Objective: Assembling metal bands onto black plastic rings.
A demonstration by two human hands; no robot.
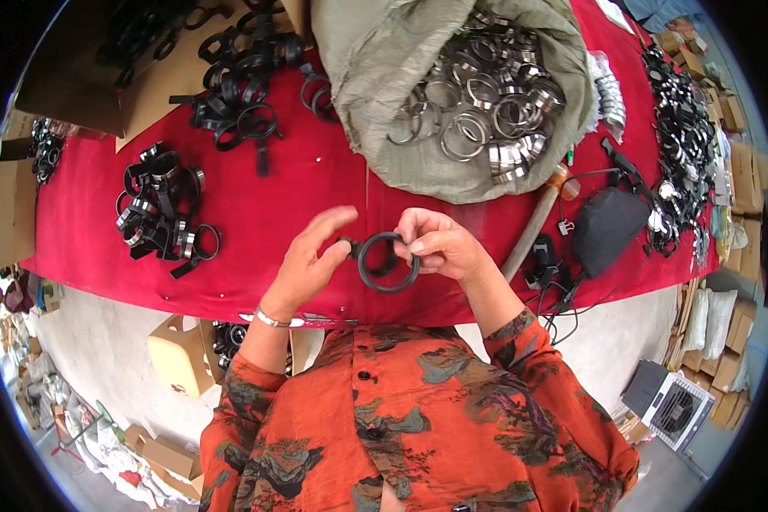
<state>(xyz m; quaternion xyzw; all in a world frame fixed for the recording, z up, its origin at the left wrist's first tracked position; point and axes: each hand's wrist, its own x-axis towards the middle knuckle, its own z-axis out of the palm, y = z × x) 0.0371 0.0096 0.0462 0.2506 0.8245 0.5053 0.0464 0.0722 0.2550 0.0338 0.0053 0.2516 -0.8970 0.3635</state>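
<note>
A black ring (363,271) with a small tab on its left side is held up in front of my body, above the near edge of the red-covered table (264,205). My right hand (442,245) pinches its right rim between thumb and fingers. On the other side, my left hand (310,263) has its fingers stretched and apart from the thumb. That thumb's tip is close to the tab; whether they touch I cannot tell. Left of my hands lies a pile of black rings with shiny metal bands (158,200). A woven sack (371,94) beyond holds many shiny metal rings (478,124).
More black rings (252,77) lie at the far left beside a cardboard box (68,77). Right of my hands are a wooden-handled hammer (533,226), a black pouch (610,230) and cables. Black and metal parts (683,136) cover the table's right end. A yellowish container (179,354) stands below.
</note>
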